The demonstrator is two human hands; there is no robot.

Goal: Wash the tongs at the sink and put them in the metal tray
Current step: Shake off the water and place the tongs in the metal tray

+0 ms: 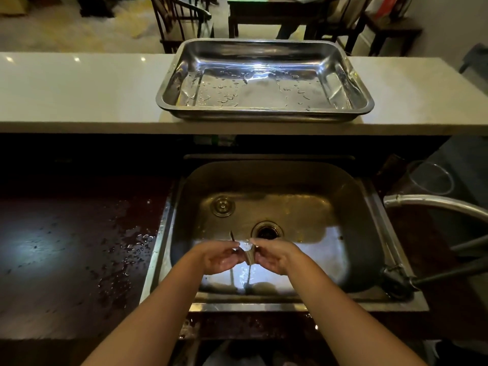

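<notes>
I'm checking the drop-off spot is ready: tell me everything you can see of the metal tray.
The tray is a deep, rectangular pan of shiny steel-like metal with rounded corners and a rolled rim. It sits flat on the pale counter behind the sink, its near edge slightly overhanging the counter's front. It holds no objects, only water droplets and streaks across its floor. Neither hand touches it.

Dim room: dark wooden chairs and table beyond a pale counter.
</notes>
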